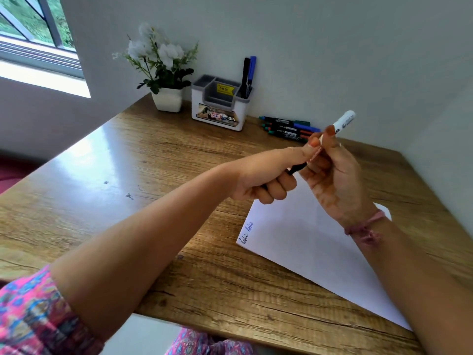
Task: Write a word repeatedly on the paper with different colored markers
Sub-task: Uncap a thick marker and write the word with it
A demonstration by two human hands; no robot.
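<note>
A white sheet of paper (307, 247) lies on the wooden desk (153, 160), with a word written twice in blue ink near its left corner. Above the paper I hold a white-barrelled marker (344, 122) in my right hand (332, 175), its rear end pointing up and away. My left hand (266, 178) is curled round the marker's black cap (297, 169) at the lower end. Both hands meet at the marker, raised off the desk.
Several markers (286, 128) lie side by side at the back of the desk. A white organiser box (220, 106) holds a black and a blue marker (248, 75). A potted white flower (166, 73) stands to its left. A window is at far left.
</note>
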